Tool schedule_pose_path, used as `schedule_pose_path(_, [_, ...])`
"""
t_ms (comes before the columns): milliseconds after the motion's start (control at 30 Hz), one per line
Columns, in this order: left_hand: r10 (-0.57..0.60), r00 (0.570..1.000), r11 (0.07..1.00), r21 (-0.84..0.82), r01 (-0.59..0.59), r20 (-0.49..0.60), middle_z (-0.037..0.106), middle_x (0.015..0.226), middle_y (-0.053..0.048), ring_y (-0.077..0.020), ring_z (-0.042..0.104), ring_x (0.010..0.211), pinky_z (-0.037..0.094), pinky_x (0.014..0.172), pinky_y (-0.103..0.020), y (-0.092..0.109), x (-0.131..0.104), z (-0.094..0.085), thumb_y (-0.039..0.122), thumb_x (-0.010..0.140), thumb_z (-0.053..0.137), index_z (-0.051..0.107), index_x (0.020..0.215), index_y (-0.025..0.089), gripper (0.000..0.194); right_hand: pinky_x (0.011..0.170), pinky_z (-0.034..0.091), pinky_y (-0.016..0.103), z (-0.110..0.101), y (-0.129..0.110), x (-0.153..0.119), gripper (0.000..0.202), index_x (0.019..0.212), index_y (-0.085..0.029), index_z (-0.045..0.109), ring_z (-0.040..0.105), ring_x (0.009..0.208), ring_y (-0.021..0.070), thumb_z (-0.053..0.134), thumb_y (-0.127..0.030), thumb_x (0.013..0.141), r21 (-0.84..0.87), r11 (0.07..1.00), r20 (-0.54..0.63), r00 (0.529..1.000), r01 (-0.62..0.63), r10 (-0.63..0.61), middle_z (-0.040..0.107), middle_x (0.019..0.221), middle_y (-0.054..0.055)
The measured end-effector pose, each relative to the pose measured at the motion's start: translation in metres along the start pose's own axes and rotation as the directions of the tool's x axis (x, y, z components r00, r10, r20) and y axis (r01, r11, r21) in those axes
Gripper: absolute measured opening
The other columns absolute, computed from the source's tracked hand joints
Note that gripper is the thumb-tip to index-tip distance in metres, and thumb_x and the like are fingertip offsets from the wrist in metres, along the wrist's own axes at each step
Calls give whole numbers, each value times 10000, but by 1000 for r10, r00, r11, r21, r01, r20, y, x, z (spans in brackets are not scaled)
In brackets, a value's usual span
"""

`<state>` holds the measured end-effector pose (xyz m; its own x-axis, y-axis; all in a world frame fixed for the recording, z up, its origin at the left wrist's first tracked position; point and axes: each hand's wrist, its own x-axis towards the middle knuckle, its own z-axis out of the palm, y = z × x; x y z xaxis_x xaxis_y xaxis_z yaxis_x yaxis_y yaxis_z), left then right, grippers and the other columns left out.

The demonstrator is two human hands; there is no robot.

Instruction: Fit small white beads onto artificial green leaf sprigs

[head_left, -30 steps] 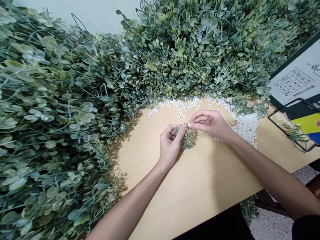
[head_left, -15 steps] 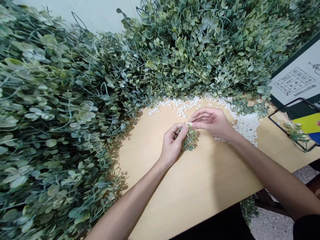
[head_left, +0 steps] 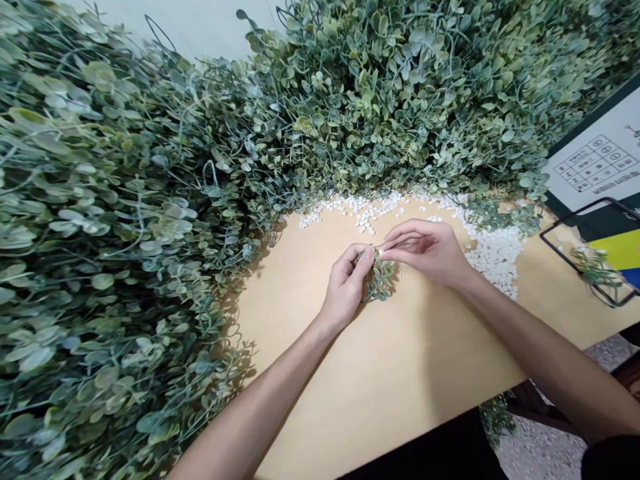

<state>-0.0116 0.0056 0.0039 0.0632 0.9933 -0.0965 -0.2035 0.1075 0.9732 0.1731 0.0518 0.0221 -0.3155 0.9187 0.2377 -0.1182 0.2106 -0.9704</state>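
A small sprig of artificial greenery (head_left: 381, 280) is pinched between the thumb and fingers of my left hand (head_left: 349, 277), its leaves hanging just over the table. My right hand (head_left: 425, 250) comes in from the right, thumb and fingertips pressed together on a tiny white piece (head_left: 381, 252) at the sprig's stem end. The fingertips of both hands almost meet there. Many more small white pieces (head_left: 495, 257) lie in a loose heap beyond my right wrist, and others trail along the back of the table.
Artificial foliage (head_left: 370, 113) is piled high along the back and left of the wooden table (head_left: 320, 387). At the right stand a black wire frame (head_left: 563, 250), a printed box (head_left: 595, 167) and another small sprig (head_left: 595, 267). The table's front edge runs close to my body.
My right hand's fingers have closed in on the white piece at the stem end. The left hand keeps its hold on the sprig, and the view has shifted slightly.
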Motion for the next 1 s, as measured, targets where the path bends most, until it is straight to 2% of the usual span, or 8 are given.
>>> schedule_pose_path(200, [-12, 1000, 1000, -9, 13, 19, 496, 752, 15, -118, 436, 643, 425, 592, -241, 1, 1, -1, 554, 885, 748, 648, 863, 187, 382, 857, 682, 393, 2, 2, -2, 342, 894, -238, 773, 796, 825, 223, 961, -432, 683, -27, 1000, -35, 999, 6, -7, 815, 877, 36])
schedule_pose_path(400, [-15, 1000, 1000, -26, 15, 28, 542, 776, 10, -117, 483, 661, 437, 610, -239, 0, 0, -1, 524, 898, 748, 654, 887, 187, 350, 832, 684, 367, 3, 2, -3, 297, 871, -236, 778, 794, 803, 210, 959, -397, 698, -33, 999, -38, 999, 34, -35, 814, 865, 30])
schedule_pose_path(600, [-18, 1000, 1000, -25, 18, 9, 552, 743, 13, -107, 461, 622, 414, 576, -231, 1, -1, 1, 532, 883, 763, 659, 879, 180, 367, 836, 687, 387, 6, 3, -5, 296, 860, -242, 773, 796, 822, 229, 941, -436, 712, -51, 999, -36, 999, 3, -4, 814, 869, 35])
schedule_pose_path(700, [19, 1000, 999, -28, -20, -14, 537, 747, 14, -108, 468, 627, 416, 570, -230, -1, -1, 2, 531, 893, 754, 662, 895, 186, 356, 867, 681, 402, 4, -3, -2, 340, 881, -232, 767, 800, 850, 245, 954, -442, 690, -37, 999, -44, 999, -1, 0, 817, 900, 49])
schedule_pose_path(800, [75, 992, 996, -34, -79, -97, 540, 764, 16, -113, 483, 641, 432, 577, -228, -4, 1, 3, 541, 901, 742, 671, 960, 212, 341, 817, 682, 394, -7, -11, 5, 316, 916, -225, 754, 788, 863, 244, 915, -443, 754, -87, 995, -170, 983, 58, -72, 806, 922, 60])
schedule_pose_path(867, [86, 986, 995, -32, -91, -142, 564, 789, 17, -116, 501, 652, 454, 591, -227, -5, 1, 3, 556, 893, 745, 677, 1036, 233, 359, 682, 662, 351, -20, -12, 11, 278, 937, -228, 736, 761, 766, 216, 841, -466, 839, -163, 983, -330, 933, 89, -140, 781, 867, 54])
schedule_pose_path(933, [89, 985, 996, -18, -93, -150, 605, 833, 11, -115, 531, 668, 481, 611, -227, -6, 2, 3, 554, 864, 777, 679, 1104, 239, 408, 564, 596, 311, -35, -10, 15, 272, 949, -228, 718, 706, 645, 187, 777, -487, 892, -302, 951, -446, 872, 67, -203, 748, 791, 41])
schedule_pose_path(1000, [105, 985, 994, -7, -107, -137, 637, 875, 6, -110, 568, 695, 507, 642, -223, -5, 2, 3, 512, 823, 831, 679, 1148, 235, 453, 558, 551, 299, -49, -5, 18, 261, 942, -222, 720, 667, 600, 177, 745, -480, 910, -519, 855, -444, 856, -5, -264, 719, 732, 31])
